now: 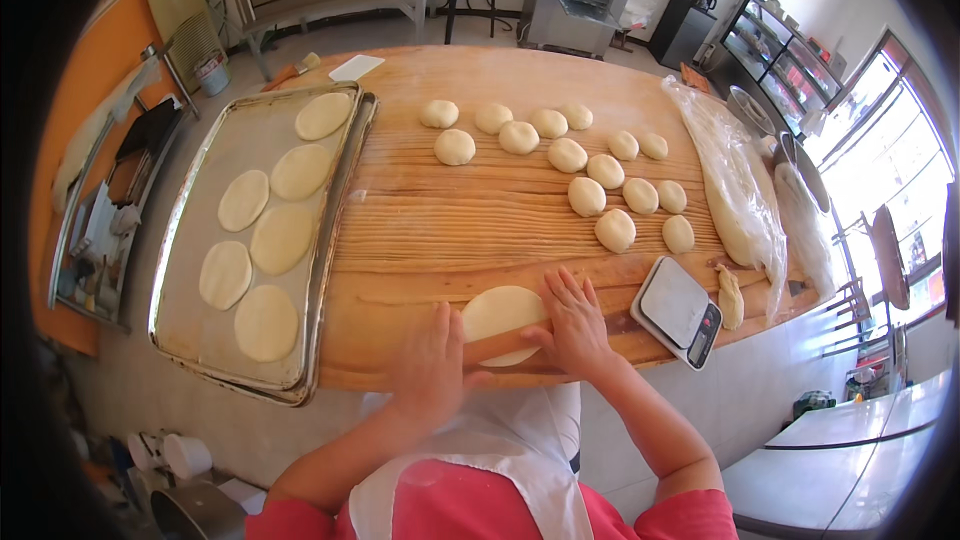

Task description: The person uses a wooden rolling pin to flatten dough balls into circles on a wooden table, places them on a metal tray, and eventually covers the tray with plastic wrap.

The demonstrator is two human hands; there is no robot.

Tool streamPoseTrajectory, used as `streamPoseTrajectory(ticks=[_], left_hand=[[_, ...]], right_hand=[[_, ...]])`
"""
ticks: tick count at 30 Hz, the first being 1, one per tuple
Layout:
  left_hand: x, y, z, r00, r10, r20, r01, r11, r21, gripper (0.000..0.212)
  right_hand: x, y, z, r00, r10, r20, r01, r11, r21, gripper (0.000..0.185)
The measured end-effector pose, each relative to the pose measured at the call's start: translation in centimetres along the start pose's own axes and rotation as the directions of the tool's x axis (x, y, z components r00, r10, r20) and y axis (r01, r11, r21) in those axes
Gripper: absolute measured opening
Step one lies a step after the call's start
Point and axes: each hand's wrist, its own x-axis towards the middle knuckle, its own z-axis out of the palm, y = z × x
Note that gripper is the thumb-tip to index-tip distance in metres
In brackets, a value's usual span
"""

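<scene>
A wooden rolling pin (499, 346) lies across a flat round of dough (501, 309) at the table's near edge. My left hand (431, 364), slightly blurred, rests on the pin's left end with its fingers extended. On the pin's right end lies my right hand (576, 324), fingers spread forward and palm down. Neither hand is wrapped around the pin. Several dough balls (568, 155) sit farther back on the wooden table. To the left, several flattened dough rounds (283, 239) lie on a metal baking tray (193, 165), which is stacked on another tray.
A digital kitchen scale (677, 309) stands right of my right hand, beside a small dough piece (730, 298). Plastic-covered dough (731, 187) occupies the table's right side. A white scraper (357, 67) and a brush (296, 70) lie at the back left. An oven stands beyond.
</scene>
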Motion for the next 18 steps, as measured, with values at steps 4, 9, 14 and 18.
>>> streamPoseTrajectory(ticks=[4, 9, 14, 18], left_hand=[[6.2, -3.3, 0.3, 0.998, -0.047, -0.03, 0.051, 0.991, 0.127, 0.08], [11.5, -6.7, -0.2, 0.948, 0.059, -0.314, 0.048, 0.945, 0.322, 0.083], [2.3, -1.4, 0.9, 1.0, 0.002, 0.01, -0.002, 0.998, 0.059, 0.075], [-2.5, -1.1, -0.6, 0.968, 0.17, 0.186, -0.146, 0.98, -0.135, 0.056]], right_hand=[[8.0, 1.7, 1.2, 0.98, 0.073, -0.184, -0.079, 0.996, -0.027, 0.062], [14.3, 1.9, 0.3, 0.908, 0.097, -0.407, -0.1, 0.995, 0.013, 0.057], [2.7, 1.0, 1.6, 0.973, -0.062, -0.221, 0.069, 0.997, 0.025, 0.063], [-5.5, -0.7, 0.3, 0.971, -0.121, -0.206, 0.144, 0.985, 0.098, 0.054]])
